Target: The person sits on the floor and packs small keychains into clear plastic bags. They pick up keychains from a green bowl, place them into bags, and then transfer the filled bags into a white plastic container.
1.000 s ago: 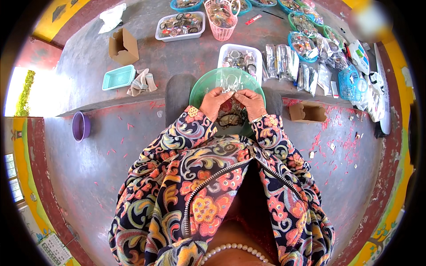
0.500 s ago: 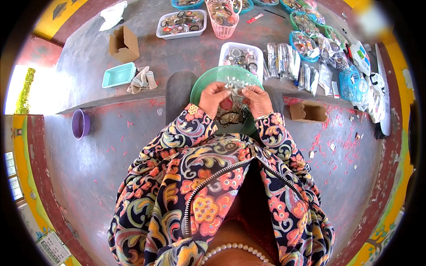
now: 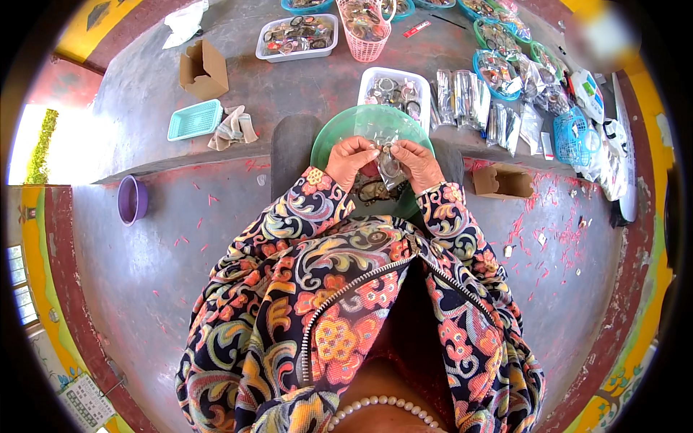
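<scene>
Above a green basin [image 3: 325, 133] resting at my lap, my left hand [image 3: 351, 160] and my right hand [image 3: 417, 164] come together, fingertips almost meeting. Both pinch a small clear plastic bag [image 3: 387, 131], whose upper part stands up beyond the fingers. A ring-shaped piece, perhaps a bracelet [image 3: 390, 170], shows through the plastic below my fingertips. Down in the basin lie more bracelet-like pieces [image 3: 373, 192], dark and metallic, partly covered by my hands.
Beyond the basin, a white tray [image 3: 426, 94] of bagged pieces stands on the raised ledge. Clear packets [image 3: 462, 97], a pink basket [image 3: 365, 49] and a blue basket [image 3: 572, 137] are there too. An open cardboard box [image 3: 502, 182] is at right, a purple bucket [image 3: 132, 200] at left.
My fingertips have drawn closer together. The ring-shaped piece in the bag now hangs lower, below my fingers, and the bag's upper part rises more upright.
</scene>
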Demonstrator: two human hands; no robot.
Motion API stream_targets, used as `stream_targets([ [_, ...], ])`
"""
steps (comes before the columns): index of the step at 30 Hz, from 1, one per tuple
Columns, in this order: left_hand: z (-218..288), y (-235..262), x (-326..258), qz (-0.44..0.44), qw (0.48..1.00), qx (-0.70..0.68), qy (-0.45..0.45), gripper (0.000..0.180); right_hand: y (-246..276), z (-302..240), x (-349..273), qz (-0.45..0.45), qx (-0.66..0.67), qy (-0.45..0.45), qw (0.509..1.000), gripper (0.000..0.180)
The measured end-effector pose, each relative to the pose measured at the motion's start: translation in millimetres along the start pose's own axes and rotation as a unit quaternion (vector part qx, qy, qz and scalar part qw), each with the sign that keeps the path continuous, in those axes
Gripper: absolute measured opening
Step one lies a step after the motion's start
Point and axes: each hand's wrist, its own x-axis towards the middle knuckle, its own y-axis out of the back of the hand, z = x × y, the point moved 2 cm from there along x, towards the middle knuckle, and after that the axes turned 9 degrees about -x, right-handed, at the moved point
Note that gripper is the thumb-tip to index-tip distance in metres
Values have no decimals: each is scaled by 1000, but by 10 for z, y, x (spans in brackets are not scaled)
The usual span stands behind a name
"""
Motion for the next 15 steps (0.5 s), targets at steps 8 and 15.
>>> stream_targets([
  [8,6,-96,8,-3,999,-22,26,13,-19,27,16,19,8,72,997,9],
  [15,-77,-40,13,0,999,40,33,11,-57,19,-20,48,-28,78,995,11],
])
